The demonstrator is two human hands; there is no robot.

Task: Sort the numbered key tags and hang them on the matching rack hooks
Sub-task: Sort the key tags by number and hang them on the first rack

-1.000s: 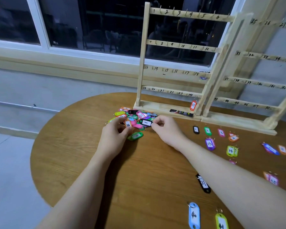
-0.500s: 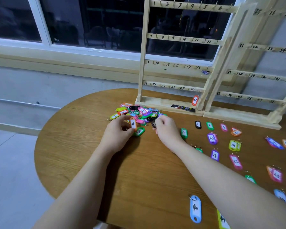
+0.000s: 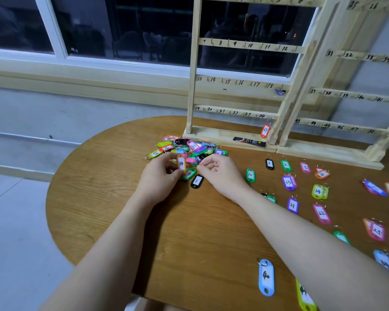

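window (image 3: 126,30): dark, white frame | wall (image 3: 76,113): grey | floor (image 3: 11,221): pale | table (image 3: 189,232): round, wood

Your left hand (image 3: 161,176) pinches an orange tag (image 3: 181,164) with a white label marked 34 in black. At its five o'clock lies a black tag (image 3: 197,181), white label, number 1. At twelve o'clock, the pile of tags (image 3: 189,149) mixes pink, green, yellow, purple and black. Out at three o'clock you've got a green tag (image 3: 250,175) numbered 10 and a purple tag (image 3: 288,182) numbered 13. The table (image 3: 103,198) shows brown wood grain, and the rack (image 3: 231,135) is pale wood with black handwritten numbers.
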